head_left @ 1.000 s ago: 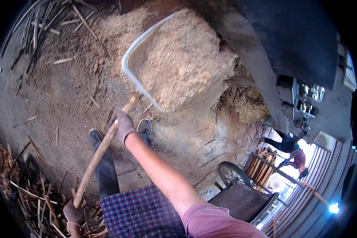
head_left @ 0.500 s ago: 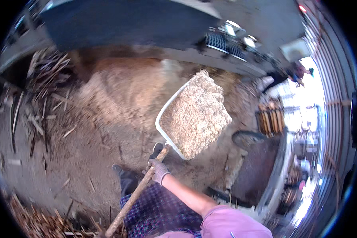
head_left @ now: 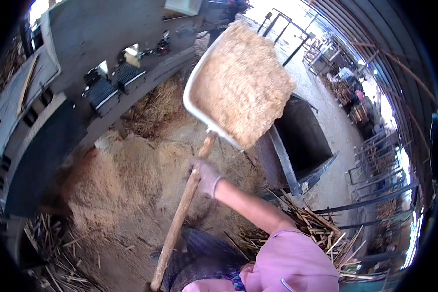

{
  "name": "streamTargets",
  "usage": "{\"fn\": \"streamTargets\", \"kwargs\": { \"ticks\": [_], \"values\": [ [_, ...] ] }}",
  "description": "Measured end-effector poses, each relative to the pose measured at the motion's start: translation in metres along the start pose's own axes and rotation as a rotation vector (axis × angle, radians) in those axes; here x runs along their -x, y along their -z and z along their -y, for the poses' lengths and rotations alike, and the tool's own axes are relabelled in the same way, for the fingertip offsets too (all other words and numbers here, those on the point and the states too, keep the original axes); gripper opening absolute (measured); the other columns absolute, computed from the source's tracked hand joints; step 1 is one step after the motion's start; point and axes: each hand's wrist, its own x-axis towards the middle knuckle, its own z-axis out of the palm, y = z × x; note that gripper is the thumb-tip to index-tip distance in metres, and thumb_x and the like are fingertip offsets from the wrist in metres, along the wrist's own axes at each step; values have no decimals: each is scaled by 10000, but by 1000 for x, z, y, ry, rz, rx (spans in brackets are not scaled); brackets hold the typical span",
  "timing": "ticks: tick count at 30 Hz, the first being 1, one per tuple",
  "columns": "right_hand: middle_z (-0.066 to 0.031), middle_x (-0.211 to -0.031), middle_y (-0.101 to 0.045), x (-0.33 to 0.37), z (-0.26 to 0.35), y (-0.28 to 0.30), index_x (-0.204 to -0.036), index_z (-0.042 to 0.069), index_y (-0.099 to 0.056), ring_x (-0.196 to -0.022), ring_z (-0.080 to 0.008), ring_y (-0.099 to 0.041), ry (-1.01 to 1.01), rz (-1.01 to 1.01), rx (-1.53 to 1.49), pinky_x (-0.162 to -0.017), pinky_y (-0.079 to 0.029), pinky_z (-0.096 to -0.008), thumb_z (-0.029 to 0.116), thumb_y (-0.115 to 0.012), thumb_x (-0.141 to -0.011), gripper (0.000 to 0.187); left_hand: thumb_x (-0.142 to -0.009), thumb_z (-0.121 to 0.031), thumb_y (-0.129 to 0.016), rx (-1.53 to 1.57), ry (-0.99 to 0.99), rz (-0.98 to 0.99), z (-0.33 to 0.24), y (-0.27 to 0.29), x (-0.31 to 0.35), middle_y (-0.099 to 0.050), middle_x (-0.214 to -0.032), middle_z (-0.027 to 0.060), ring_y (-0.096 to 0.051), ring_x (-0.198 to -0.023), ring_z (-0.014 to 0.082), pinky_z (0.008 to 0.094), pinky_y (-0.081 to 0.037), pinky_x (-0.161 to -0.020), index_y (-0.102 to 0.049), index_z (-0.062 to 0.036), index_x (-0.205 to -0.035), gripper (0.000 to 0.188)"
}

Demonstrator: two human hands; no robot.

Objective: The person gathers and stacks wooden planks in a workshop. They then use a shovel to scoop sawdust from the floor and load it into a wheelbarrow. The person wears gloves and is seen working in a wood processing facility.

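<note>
My right hand [head_left: 205, 176], in a light knitted glove, is closed around the wooden handle of a shovel [head_left: 180, 214], a little below its head. The broad, white-rimmed scoop is lifted up ahead of me and carries a heaped load of sawdust [head_left: 243, 82]. Beyond its right lower edge stands a dark metal cart [head_left: 304, 141], whose open box shows a hollow inside. The handle runs down to the lower edge of the picture, where my left hand cannot be seen.
A large sawdust pile [head_left: 114, 182] lies on the floor to the left, beneath a grey machine [head_left: 131, 29]. Loose wood strips [head_left: 321, 233] lie at the lower right, and more wood scraps [head_left: 58, 258] at the lower left. Metal racks [head_left: 374, 165] line the right side.
The loaded shovel has risen and swung toward the cart, with my right hand still gripping its handle. My view has turned to the right, so the sawdust pile now appears lower and farther left.
</note>
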Motion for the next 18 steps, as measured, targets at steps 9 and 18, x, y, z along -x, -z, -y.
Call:
{"fn": "streamTargets", "kwargs": {
  "ticks": [9, 18],
  "values": [
    [-21, -796, -581, -36, 177, 131, -901, 134, -534, -687, -187, -611, 529, 46, -182, -684, -568, -352, 172, -708, -922, 179, -808, -316, -714, -739, -718, -398, -310, -32, -56, -680, -848, 85, -682, -778, 305, 452, -523, -707, -636, -136, -1014, 285],
    [97, -649, -464, -44, 158, 274, -813, 184, -520, -554, -61, -447, 301, 495, -659, -560, -443, -283, 304, -650, -951, 224, -884, -247, -609, -803, -887, -443, -334, -82, -85, -668, -953, 67, -693, -888, 253, 426, -541, -772, -565, -119, -1236, 377]
  ]
}}
